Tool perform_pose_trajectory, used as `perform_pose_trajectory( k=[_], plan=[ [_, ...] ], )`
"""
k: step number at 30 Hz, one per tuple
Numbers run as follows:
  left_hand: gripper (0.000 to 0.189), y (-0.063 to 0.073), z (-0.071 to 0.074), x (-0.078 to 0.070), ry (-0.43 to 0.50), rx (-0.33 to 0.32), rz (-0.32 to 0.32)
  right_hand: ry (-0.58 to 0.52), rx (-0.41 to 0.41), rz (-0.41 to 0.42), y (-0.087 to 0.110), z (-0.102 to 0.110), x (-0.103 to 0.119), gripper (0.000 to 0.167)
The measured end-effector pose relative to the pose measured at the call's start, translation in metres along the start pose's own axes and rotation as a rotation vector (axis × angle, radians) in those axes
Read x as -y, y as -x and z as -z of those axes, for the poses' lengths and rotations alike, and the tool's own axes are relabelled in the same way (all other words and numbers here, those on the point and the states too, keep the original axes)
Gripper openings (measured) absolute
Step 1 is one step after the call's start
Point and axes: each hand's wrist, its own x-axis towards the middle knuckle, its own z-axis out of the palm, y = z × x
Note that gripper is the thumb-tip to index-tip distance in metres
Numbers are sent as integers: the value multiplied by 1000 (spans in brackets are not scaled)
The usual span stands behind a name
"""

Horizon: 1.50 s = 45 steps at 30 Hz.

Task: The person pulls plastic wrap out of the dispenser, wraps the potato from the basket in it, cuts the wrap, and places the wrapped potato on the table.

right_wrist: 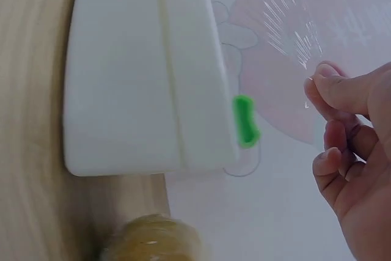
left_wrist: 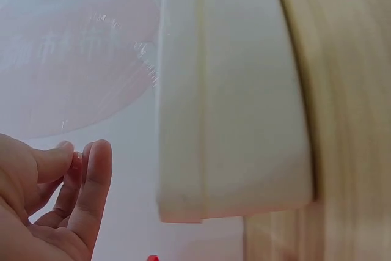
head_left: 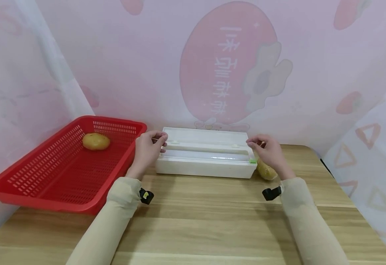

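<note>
A white cling film dispenser (head_left: 206, 169) stands on the table with its lid raised and a roll of film showing inside. A green slide cutter (head_left: 253, 161) sits at its right end. My left hand (head_left: 147, 150) pinches the left edge of a clear sheet of cling film (left_wrist: 145, 59) between thumb and fingers. At the other end, my right hand (head_left: 268, 151) pinches the sheet's right edge; creases fan out from the fingertips in the right wrist view. Both hands are raised above the dispenser's ends. A glossy yellow potato (head_left: 266, 171) lies beside the dispenser, partly behind my right hand.
A red perforated basket (head_left: 47, 206) stands on the left, close to my left forearm, with one yellow potato (head_left: 95, 141) in it. Behind the dispenser rises a pink printed backdrop (head_left: 140, 73). Bare wooden table (head_left: 206, 224) lies in front.
</note>
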Motion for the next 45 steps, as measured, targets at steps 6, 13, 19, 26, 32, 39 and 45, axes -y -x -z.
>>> perform_pose_trajectory(
  k=[6,13,19,26,32,39,45],
  plan=[
    [19,-11,4,-6,9,-28,-46,35,8,74,-15,11,8,8],
    [19,-20,8,-21,45,-43,-62,86,4,81,-27,25,16,9],
    [18,-30,16,-33,48,-31,-95,72,-26,72,-34,35,24,8],
    [17,-37,23,-51,6,-11,-136,102,-60,118,-41,47,34,9],
    [17,-48,31,-67,-26,-11,-200,128,-93,200,-53,58,43,8],
    [18,-61,39,-80,-48,-22,-234,162,-121,241,-66,72,61,7],
    [21,-67,42,-89,-72,-64,-250,164,-176,270,-73,79,72,8]
  ],
)
